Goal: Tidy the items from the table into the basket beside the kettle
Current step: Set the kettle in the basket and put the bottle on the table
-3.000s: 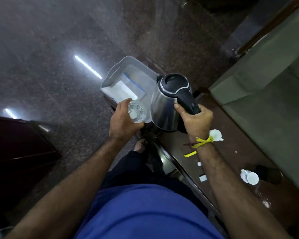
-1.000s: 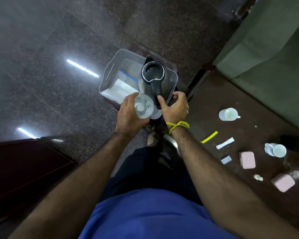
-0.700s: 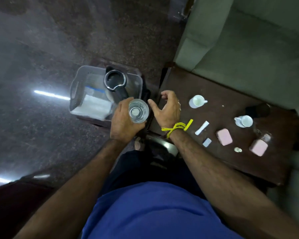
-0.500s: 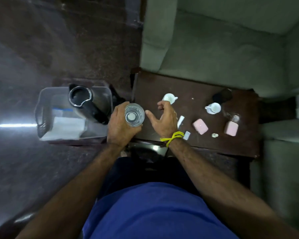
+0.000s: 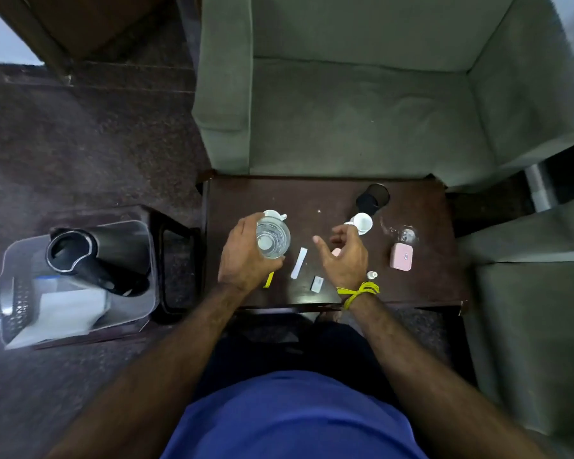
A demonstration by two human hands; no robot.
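My left hand (image 5: 244, 256) grips a clear glass (image 5: 272, 239) above the dark wooden table (image 5: 421, 289), just in front of a white cup (image 5: 274, 214). My right hand (image 5: 345, 256) hovers over the table with fingers loosely spread and holds nothing; it partly hides a pink item. On the table lie a second white cup (image 5: 362, 222), a pink case (image 5: 401, 256), a white sachet (image 5: 299, 267), a yellow sachet (image 5: 268, 280), a small packet (image 5: 317, 282) and a small bottle (image 5: 372, 275). The steel kettle (image 5: 93, 256) stands in the clear basket (image 5: 17, 309) at the left.
A black cup (image 5: 371, 197) and an empty clear glass (image 5: 400, 230) stand at the table's far right. A green armchair (image 5: 362, 94) sits behind the table, another green seat (image 5: 527, 326) to its right. White folded paper (image 5: 63, 313) lies in the basket.
My right hand let go of the kettle, which now stands in the basket. The view swung right to the table; both hands moved over it, the left still holding the glass.
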